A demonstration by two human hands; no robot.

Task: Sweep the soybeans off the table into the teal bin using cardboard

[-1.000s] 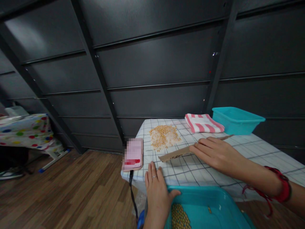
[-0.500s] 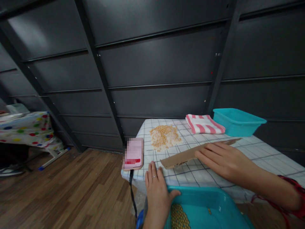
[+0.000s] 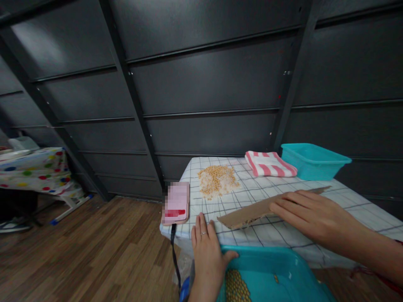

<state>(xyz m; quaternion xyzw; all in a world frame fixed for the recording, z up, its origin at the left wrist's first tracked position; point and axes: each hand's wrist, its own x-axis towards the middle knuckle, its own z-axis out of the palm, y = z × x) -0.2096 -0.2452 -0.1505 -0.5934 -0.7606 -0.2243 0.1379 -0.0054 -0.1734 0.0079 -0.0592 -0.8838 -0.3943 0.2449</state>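
Observation:
My left hand point(image 3: 208, 251) grips the near left rim of a teal tub point(image 3: 277, 268) held below the table's front edge, thumb inside it; yellow grains point(image 3: 236, 287) lie in its bottom. My right hand point(image 3: 310, 214) lies with fingers stretched flat on a long strip of brown cardboard point(image 3: 248, 214) that stands on its edge on the checked tablecloth point(image 3: 283, 235). A heap of yellow and white grains point(image 3: 217, 179) sits on the cloth beyond the strip, towards the far left corner.
A pink phone point(image 3: 176, 202) with a black cable lies on the table's left edge. A folded pink-and-white striped cloth point(image 3: 270, 163) and a second teal tub point(image 3: 313, 160) sit at the back. Dark metal panels rise behind; a polka-dot covered table point(image 3: 34, 167) stands far left.
My right hand has slid the cardboard strip towards me and to the right, away from the grain heap. My left hand and the tub have stayed put.

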